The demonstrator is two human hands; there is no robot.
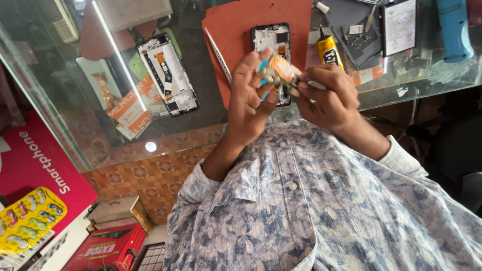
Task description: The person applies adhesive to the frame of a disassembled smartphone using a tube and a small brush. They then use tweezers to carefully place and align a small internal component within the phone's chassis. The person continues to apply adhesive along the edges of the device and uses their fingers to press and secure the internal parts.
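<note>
Glass counter [201, 120] runs across the view, see-through; patterned brown tile floor [150, 175] shows beneath it. A red-brown mat [236, 30] lies on the glass with an opened phone frame [273, 37] on it; a 2nd opened phone frame [168, 75] lies on bare glass to its left. Yellow glue tube [329, 50] just beside the mat. Blue tool [454, 27] at far right. Pink sign panel [35, 160] low left, a yellow blister pack [27, 218] against it, red box [108, 248] below.

Left hand [248, 100] and right hand [329, 95], fingers curled, both pinch a small orange-and-green circuit part [278, 70], held up above the mat's near edge
</note>
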